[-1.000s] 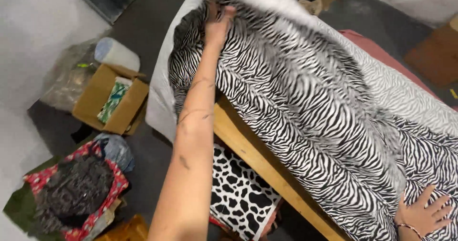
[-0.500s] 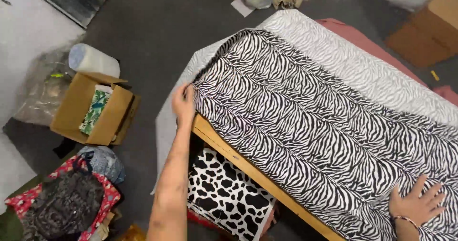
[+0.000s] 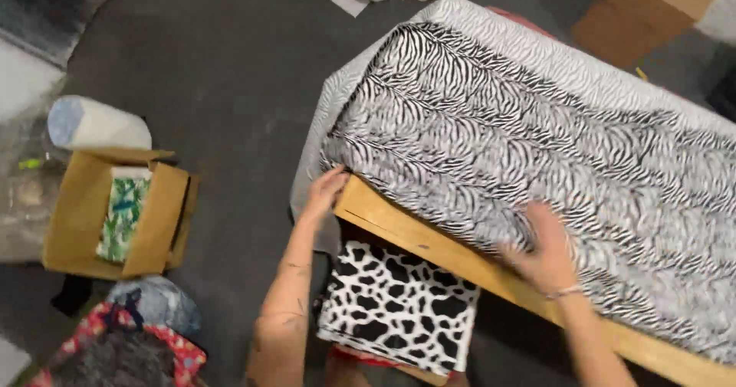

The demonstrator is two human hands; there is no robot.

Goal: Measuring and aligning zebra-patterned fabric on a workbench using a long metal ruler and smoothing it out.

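Zebra-print fabric point(image 3: 537, 142) lies spread over the wooden surface point(image 3: 429, 241), draping past its far-left corner. Grey floor point(image 3: 215, 73) lies left of the surface. Cow-print cloth point(image 3: 399, 306) sits under the surface's near edge. Open cardboard box point(image 3: 115, 214) with leafy-print fabric sits well left of the surface, white roll point(image 3: 96, 124) just beyond it. My left hand point(image 3: 326, 191) touches the fabric's corner at the surface edge; can't tell if those fingers pinch it. My right hand point(image 3: 546, 249) presses on the fabric near the surface's front edge, blurred, fingers spread flat.
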